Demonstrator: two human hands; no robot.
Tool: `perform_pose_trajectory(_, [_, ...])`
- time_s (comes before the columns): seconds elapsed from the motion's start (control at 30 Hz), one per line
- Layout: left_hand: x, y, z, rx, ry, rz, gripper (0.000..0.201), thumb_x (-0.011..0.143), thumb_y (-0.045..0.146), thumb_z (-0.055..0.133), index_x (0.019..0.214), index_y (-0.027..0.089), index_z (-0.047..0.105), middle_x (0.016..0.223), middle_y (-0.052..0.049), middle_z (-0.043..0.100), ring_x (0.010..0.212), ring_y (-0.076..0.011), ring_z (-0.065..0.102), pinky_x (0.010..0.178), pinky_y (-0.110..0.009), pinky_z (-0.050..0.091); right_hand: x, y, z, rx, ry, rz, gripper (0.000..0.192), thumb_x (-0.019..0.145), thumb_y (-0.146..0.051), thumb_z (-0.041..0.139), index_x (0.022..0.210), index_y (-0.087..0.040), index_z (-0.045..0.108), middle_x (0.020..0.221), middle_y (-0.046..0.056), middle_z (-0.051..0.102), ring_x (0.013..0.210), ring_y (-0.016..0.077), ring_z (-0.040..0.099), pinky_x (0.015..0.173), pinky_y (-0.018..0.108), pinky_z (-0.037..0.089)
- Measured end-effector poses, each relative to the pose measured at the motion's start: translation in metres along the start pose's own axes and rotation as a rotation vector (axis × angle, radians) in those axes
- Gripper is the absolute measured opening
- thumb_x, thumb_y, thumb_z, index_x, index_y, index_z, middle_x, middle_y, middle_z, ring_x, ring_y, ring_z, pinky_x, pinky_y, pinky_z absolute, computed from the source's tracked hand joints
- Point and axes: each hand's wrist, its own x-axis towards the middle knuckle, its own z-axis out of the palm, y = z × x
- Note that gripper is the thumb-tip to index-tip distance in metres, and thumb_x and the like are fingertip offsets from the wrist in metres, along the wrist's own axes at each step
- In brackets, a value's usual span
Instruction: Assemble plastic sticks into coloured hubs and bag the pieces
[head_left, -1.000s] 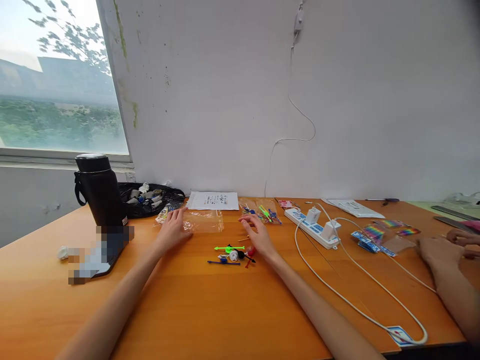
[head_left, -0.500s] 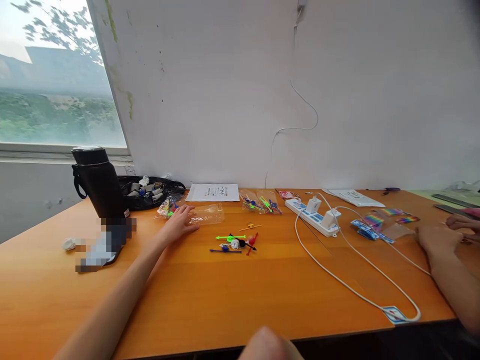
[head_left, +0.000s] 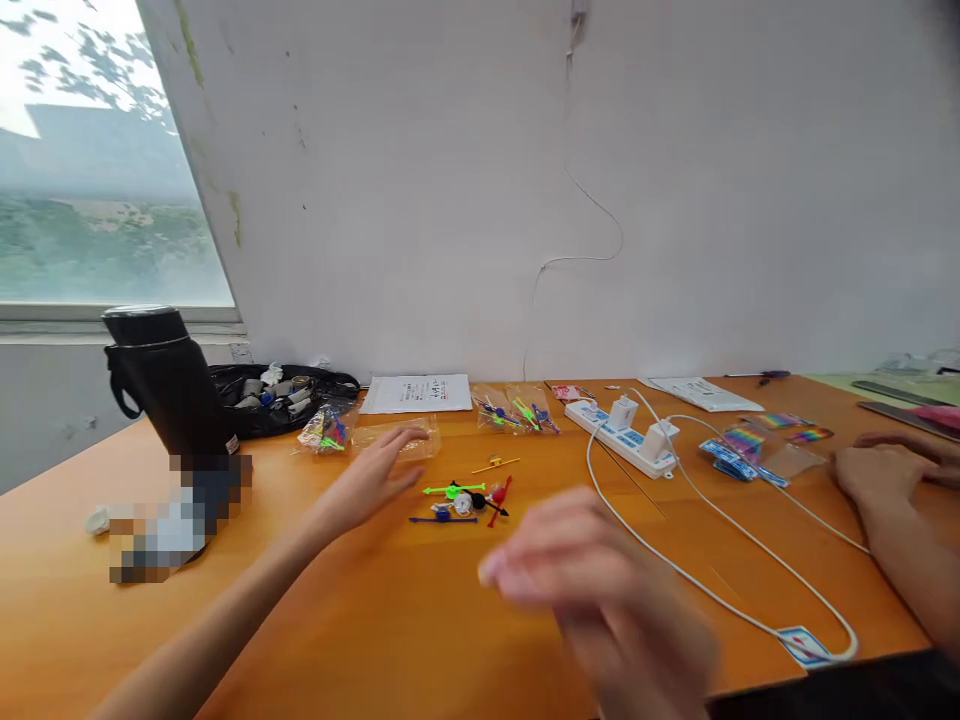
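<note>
A: One clear zip bag (head_left: 375, 437), logged flat on the orange table (head_left: 375, 620), just beyond the loose coloured plastic picks (head_left: 465, 497). Handling?
B: Judged featherlight, limp and slick, not fragile. Best pinched at a free edge or corner.
A: Left hand (head_left: 379, 478)?
B: Found open, fingers loosely spread, tips at the bag's near edge, nothing pinched.
A: Right hand (head_left: 600, 585)?
B: Recorded raised close to the camera, badly blurred. Open or closed: impossible to tell.
</note>
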Motion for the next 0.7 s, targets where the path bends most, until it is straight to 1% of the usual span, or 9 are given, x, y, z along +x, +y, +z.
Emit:
perform_pose_trajectory(0.07, [-0.001, 0.016, 0.008, -0.098, -0.088, 0.035, 0.037, 0.095, 0.042, 0.047, 0.130, 0.030, 0.053, 0.134, -0.006, 0.058, 0.123, -0.0262, 0.055, 0.105, -0.042, 0.044, 0.034, 0.030, -0.004, -0.015, 0.015, 0.056, 0.028, 0.099, -0.032, 0.043, 0.106, -0.037, 0.070, 0.103, 0.005, 0.071, 0.101, 0.0259, 0.063, 0.089, 0.046, 0.051])
perform_pose_trajectory(0.17, [0.000, 0.024, 0.027, -0.223, -0.181, 0.044, 0.038, 0.094, 0.044, 0.049, 0.129, 0.029, 0.056, 0.129, -0.006, 0.061, 0.117, -0.0259, 0.058, 0.100, -0.041, 0.047, 0.071, 0.103, -0.007, -0.136, -0.120, 0.154, 0.024, 0.095, -0.028, 0.049, 0.105, -0.029, 0.071, 0.112, 0.005, 0.068, 0.110, 0.0248, 0.060, 0.100, 0.045, 0.045])
perform_pose_trajectory(0.27, [-0.001, 0.023, 0.043, -0.300, -0.205, 0.044, 0.038, 0.094, 0.044, 0.051, 0.126, 0.027, 0.060, 0.122, -0.007, 0.064, 0.113, -0.0251, 0.059, 0.100, -0.041, 0.047, 0.076, 0.177, -0.007, -0.281, -0.259, 0.213, 0.019, 0.088, -0.024, 0.060, 0.102, -0.026, 0.073, 0.113, 0.007, 0.065, 0.113, 0.0258, 0.056, 0.106, 0.048, 0.038])
perform_pose_trajectory(0.33, [-0.002, 0.023, 0.048, -0.336, -0.213, 0.034, 0.038, 0.094, 0.043, 0.052, 0.127, 0.027, 0.060, 0.121, -0.007, 0.065, 0.112, -0.0243, 0.059, 0.099, -0.039, 0.046, 0.066, 0.207, -0.007, -0.323, -0.347, 0.235, 0.019, 0.086, -0.026, 0.062, 0.102, -0.024, 0.073, 0.112, 0.008, 0.063, 0.112, 0.0254, 0.056, 0.104, 0.046, 0.039])
perform_pose_trajectory(0.37, [-0.003, 0.024, 0.049, -0.349, -0.216, 0.027, 0.038, 0.094, 0.042, 0.052, 0.127, 0.028, 0.059, 0.121, -0.007, 0.065, 0.112, -0.0239, 0.059, 0.099, -0.039, 0.046, 0.060, 0.215, -0.008, -0.332, -0.365, 0.240, 0.019, 0.086, -0.027, 0.063, 0.102, -0.024, 0.073, 0.111, 0.008, 0.062, 0.110, 0.0249, 0.056, 0.103, 0.044, 0.040])
perform_pose_trajectory(0.43, [-0.006, 0.026, 0.047, -0.372, -0.223, 0.014, 0.038, 0.093, 0.041, 0.054, 0.128, 0.028, 0.060, 0.120, -0.006, 0.065, 0.110, -0.0234, 0.059, 0.098, -0.038, 0.046, 0.051, 0.217, -0.008, -0.314, -0.382, 0.260, 0.019, 0.088, -0.029, 0.061, 0.103, -0.024, 0.072, 0.110, 0.008, 0.061, 0.102, 0.0223, 0.059, 0.096, 0.039, 0.045])
perform_pose_trajectory(0.5, [-0.008, 0.030, 0.044, -0.393, -0.232, 0.016, 0.037, 0.092, 0.040, 0.055, 0.126, 0.028, 0.061, 0.117, -0.006, 0.067, 0.106, -0.0228, 0.060, 0.095, -0.036, 0.047, 0.046, 0.207, -0.006, -0.266, -0.394, 0.295, 0.018, 0.090, -0.030, 0.059, 0.100, -0.023, 0.072, 0.105, 0.007, 0.061, 0.087, 0.0182, 0.061, 0.083, 0.033, 0.049])
perform_pose_trajectory(0.57, [-0.010, 0.034, 0.041, -0.416, -0.251, 0.034, 0.036, 0.091, 0.039, 0.056, 0.125, 0.028, 0.063, 0.115, -0.005, 0.068, 0.105, -0.0225, 0.060, 0.094, -0.035, 0.047, 0.046, 0.194, -0.003, -0.218, -0.426, 0.313, 0.017, 0.089, -0.032, 0.060, 0.096, -0.022, 0.072, 0.096, 0.005, 0.061, 0.073, 0.0150, 0.060, 0.070, 0.028, 0.048])
perform_pose_trajectory(0.7, [-0.013, 0.038, 0.037, -0.460, -0.282, 0.021, 0.036, 0.090, 0.038, 0.057, 0.123, 0.026, 0.064, 0.113, -0.006, 0.069, 0.101, -0.0217, 0.062, 0.091, -0.035, 0.049, 0.048, 0.174, 0.006, -0.147, -0.511, 0.277, 0.015, 0.086, -0.034, 0.064, 0.091, -0.023, 0.073, 0.086, 0.003, 0.064, 0.069, 0.0150, 0.058, 0.062, 0.025, 0.045])
